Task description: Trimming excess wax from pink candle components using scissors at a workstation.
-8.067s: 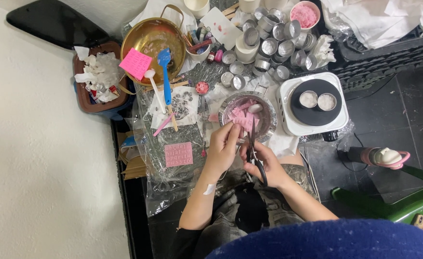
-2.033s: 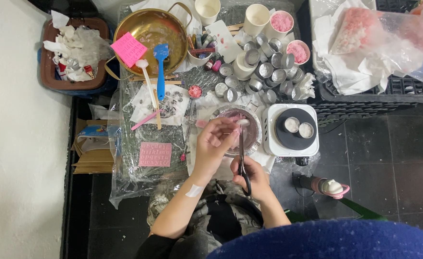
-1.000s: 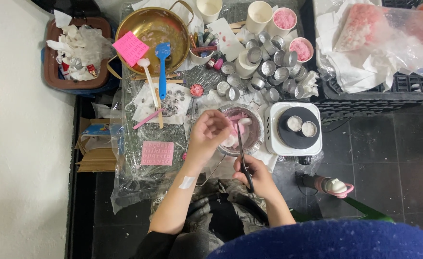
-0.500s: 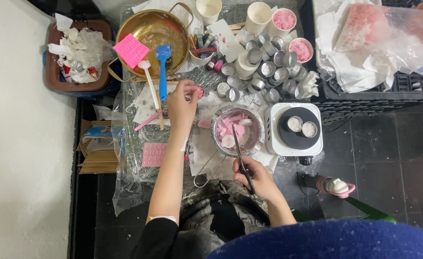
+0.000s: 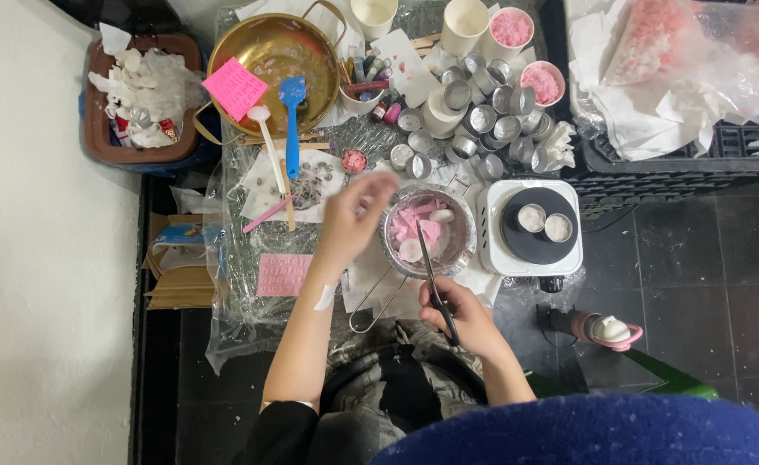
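Gripping scissors (image 5: 435,288), the right hand (image 5: 466,319) hovered by the bowl (image 5: 427,231). The left hand (image 5: 354,220) blurred; its fingers' state I cannot tell. The pink pieces (image 5: 418,226) looked light and brittle.

The left hand (image 5: 354,220), out at the small pink-filled tin (image 5: 354,161) half a second ago, is now back beside the metal bowl (image 5: 428,232), blurred.

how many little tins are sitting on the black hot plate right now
2. Both small round metal tins sit side by side on the black round plate of the white burner: one on the left, one on the right. None appears hidden there.
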